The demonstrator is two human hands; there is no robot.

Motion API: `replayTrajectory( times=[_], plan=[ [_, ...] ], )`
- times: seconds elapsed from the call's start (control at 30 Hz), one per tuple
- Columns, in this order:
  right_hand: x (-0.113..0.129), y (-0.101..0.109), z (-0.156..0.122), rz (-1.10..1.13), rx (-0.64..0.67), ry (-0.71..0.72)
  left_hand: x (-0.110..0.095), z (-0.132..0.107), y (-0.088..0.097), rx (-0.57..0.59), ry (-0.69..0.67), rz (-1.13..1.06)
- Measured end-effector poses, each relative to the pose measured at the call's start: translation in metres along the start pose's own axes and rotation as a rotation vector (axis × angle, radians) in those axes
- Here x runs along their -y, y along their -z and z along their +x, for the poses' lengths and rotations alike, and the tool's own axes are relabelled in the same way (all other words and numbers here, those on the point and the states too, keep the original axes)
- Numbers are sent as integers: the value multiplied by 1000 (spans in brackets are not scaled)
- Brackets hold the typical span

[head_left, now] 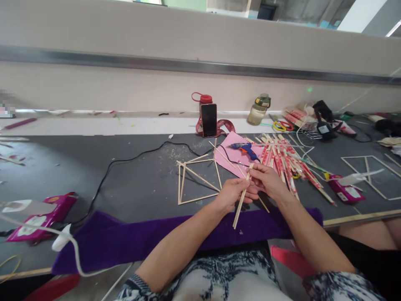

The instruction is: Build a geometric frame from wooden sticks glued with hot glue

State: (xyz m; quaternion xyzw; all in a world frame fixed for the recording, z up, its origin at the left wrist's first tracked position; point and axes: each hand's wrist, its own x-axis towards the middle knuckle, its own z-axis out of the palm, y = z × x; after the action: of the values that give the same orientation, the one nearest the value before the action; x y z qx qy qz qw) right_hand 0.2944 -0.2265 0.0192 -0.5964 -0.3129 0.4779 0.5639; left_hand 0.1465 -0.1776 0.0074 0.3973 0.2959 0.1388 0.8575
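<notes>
Both hands meet in front of me on a few thin wooden chopsticks (239,209). My left hand (233,192) is closed round their middle, and my right hand (265,179) pinches their upper ends. The sticks slant down toward the table's front edge. Just left of my hands stands a frame of joined chopsticks (197,200). Behind my hands a blue glue gun (246,149) lies on a pink sheet (226,164). To the right is a heap of chopsticks in red-and-white wrappers (283,161).
A purple cloth (138,236) runs along the front edge. A phone (209,120) leans on a red bottle (206,99); a green bottle (259,109) stands farther right. Magenta packs (346,191) lie at both sides. A black cable (134,158) crosses the table. Another stick frame (369,171) lies far right.
</notes>
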Motion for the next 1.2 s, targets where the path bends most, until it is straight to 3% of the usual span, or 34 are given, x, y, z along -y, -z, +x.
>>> replayTrajectory(
  times=[0.27,0.47,0.67,1.2],
  plan=[
    [9,-2,13,-84,32,78,-7,-4,-5,-110,20,24],
    [28,1,26,-88,9,121,-9,-11,-2,-68,32,35],
    [29,-3,30,-117,63,137,-14,-14,-3,-71,47,57],
    [33,1,15,-157,115,133,-15,-13,-2,-32,72,91]
  ],
)
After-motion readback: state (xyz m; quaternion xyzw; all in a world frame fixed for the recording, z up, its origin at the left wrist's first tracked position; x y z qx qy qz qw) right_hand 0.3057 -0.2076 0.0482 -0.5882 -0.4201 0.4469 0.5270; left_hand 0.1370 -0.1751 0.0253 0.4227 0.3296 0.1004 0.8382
